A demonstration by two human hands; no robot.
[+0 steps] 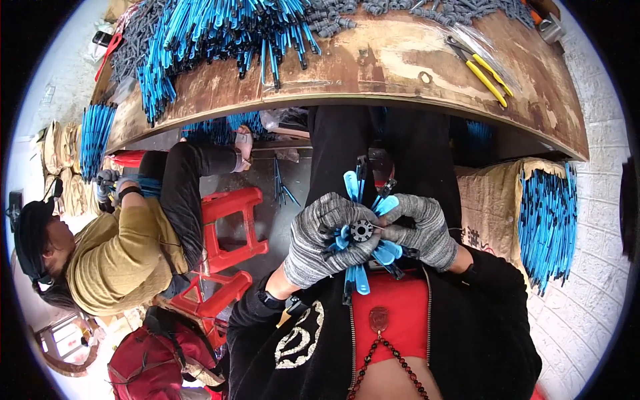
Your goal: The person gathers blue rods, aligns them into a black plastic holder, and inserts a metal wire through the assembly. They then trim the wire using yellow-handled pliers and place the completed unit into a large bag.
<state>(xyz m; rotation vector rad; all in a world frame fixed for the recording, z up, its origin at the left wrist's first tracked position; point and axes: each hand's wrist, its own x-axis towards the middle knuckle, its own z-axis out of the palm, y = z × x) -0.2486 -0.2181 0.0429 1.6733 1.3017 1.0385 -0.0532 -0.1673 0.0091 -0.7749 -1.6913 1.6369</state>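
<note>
Above my lap, both my hands wear grey knitted gloves. My left hand (pixel 310 237) is closed around a round black notched hub (pixel 362 231), with its fingers and thumb curled about it. Blue strips (pixel 361 280) with black ends fan out from the hub on several sides. My right hand (pixel 427 230) is closed at the hub's right side, thumb and fingertips pinched together. A thin thing seems to run from that pinch toward the hub, too small to name. The gloves hide some of the strips.
A wooden table (pixel 393 63) ahead bears a heap of blue rods (pixel 227 33), grey plastic parts (pixel 460 10) and yellow-handled pliers (pixel 490 77). A sack of blue rods (pixel 547 220) stands right. At left, a person (pixel 113 253) sits near red stools (pixel 230 230).
</note>
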